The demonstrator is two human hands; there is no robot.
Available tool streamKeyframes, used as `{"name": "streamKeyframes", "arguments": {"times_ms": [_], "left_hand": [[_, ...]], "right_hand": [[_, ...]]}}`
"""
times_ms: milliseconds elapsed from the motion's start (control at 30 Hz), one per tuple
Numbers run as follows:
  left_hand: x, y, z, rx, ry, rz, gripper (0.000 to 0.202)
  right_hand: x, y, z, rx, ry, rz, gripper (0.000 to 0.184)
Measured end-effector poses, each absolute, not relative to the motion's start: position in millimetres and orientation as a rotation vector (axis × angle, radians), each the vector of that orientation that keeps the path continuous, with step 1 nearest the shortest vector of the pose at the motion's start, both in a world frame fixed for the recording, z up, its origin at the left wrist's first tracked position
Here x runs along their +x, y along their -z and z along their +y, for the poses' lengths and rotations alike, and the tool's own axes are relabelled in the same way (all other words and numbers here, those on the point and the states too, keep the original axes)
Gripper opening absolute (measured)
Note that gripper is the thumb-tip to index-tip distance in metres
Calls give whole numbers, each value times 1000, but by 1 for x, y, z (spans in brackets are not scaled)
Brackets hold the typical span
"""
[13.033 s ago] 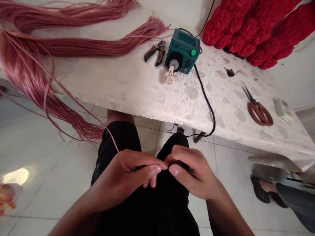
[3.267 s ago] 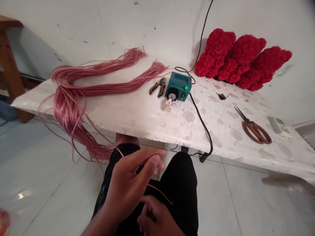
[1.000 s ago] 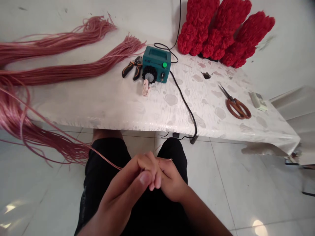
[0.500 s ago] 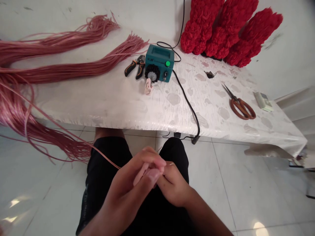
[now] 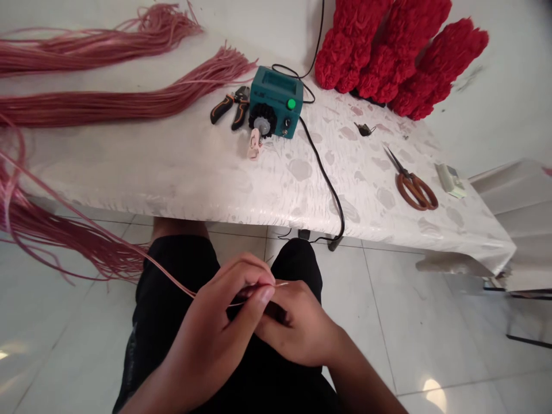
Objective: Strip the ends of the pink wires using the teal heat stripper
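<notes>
Thin pink plastic cord (image 5: 172, 277) runs down from a loose bundle (image 5: 64, 237) hanging off the table edge. Left hand (image 5: 211, 333) pinches it between thumb and fingers, with the bare tip sticking out. Right hand (image 5: 297, 328) sits touching the left, just under the tip.

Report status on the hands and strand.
Left hand pinching pink strand, right hand close against it. Strand trails to pink bundle drooping off table edge.

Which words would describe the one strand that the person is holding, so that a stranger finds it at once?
Start at the white patterned table, then look down to the person's left hand and right hand. A single thin pink strand leaves the hanging bundle and enters their fingers. Unlike its neighbours, it runs alone and straight.
</notes>
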State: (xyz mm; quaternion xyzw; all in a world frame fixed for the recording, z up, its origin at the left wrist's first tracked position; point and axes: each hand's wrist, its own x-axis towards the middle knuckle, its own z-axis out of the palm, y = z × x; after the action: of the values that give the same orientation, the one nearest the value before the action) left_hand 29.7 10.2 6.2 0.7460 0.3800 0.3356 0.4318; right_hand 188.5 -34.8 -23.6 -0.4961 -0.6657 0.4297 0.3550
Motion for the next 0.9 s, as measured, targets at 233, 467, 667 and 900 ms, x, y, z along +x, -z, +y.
{"name": "streamKeyframes", "arguments": {"times_ms": [233,467,667,900], "left_hand": [[25,-8,10,1798,-763,1006,17],[26,-4,8,1730,-825,906,16],[26,-7,6,1735,-850,901,16],[23,-7,5,1723,-874,876,17]], "right_hand": [[218,8,-47,-1205,-1012,-1465,32],[203,6,-35,-1073,-833,-1506,27],[200,7,-34,-1083,-782,-1477,12],[202,4,-35,-1056,-807,-1549,16]]}}
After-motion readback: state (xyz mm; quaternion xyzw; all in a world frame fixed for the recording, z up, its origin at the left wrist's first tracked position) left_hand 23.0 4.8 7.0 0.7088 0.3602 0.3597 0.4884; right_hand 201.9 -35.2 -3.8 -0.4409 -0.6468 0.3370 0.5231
